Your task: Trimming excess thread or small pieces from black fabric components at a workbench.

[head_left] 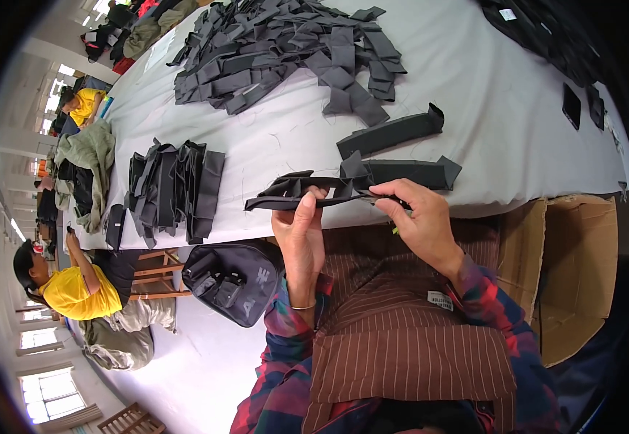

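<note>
My left hand (pixel 301 233) and my right hand (pixel 417 218) both pinch a long dark grey fabric strip (pixel 307 192), held level over the near edge of the grey-covered table (pixel 488 108). The strip's left end sticks out past my left thumb. Just beyond my right hand lies a folded dark fabric piece (pixel 412 172), and another folded piece (pixel 390 134) rests farther back. My forearms wear plaid sleeves over a brown striped apron.
A big loose heap of dark fabric pieces (pixel 285 50) covers the far table. A neat stack of strips (pixel 173 189) sits at the left edge. A black bag (pixel 231 278) hangs below the table. An open cardboard box (pixel 575 267) stands at my right. A person in yellow (pixel 76 286) sits at left.
</note>
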A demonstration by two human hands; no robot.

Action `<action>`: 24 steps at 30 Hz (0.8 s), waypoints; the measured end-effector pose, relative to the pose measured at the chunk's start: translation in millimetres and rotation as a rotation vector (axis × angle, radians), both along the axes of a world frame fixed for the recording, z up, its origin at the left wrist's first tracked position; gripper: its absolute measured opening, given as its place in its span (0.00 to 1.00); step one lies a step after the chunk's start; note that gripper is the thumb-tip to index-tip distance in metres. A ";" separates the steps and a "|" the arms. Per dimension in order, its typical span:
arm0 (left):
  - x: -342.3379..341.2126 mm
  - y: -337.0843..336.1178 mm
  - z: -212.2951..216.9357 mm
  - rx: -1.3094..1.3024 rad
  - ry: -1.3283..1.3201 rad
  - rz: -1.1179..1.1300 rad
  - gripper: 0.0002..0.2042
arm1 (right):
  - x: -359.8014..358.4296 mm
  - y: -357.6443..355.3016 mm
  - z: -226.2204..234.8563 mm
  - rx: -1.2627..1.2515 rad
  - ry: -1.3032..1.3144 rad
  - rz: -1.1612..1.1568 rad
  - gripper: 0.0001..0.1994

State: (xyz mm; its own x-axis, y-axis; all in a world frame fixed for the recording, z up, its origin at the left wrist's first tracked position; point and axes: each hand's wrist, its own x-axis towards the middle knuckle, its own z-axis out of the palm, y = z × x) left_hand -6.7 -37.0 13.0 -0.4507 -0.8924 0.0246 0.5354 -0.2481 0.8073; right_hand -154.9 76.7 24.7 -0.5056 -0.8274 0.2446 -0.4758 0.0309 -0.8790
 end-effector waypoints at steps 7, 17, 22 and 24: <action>0.7 4.7 -5.4 -0.054 -0.017 0.020 0.08 | 9.4 -2.5 -6.6 0.029 0.029 -0.057 0.07; -0.7 10.8 -4.0 0.001 -0.021 0.001 0.23 | 10.2 -1.3 -6.7 -0.011 0.203 -0.083 0.05; 0.8 11.0 -11.2 -0.032 -0.034 0.032 0.24 | 10.3 -2.1 -5.0 0.015 0.292 -0.061 0.05; -0.2 14.5 -9.4 -0.077 -0.042 0.041 0.27 | 8.5 -2.4 -7.6 0.020 0.321 -0.040 0.06</action>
State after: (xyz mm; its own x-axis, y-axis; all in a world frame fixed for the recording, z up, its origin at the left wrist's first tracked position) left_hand -6.9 -22.5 3.5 -0.4156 -0.9064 0.0751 0.5088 -0.1632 0.8452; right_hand -146.4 74.2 17.2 -0.4379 -0.8146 0.3804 -0.7266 0.0715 -0.6833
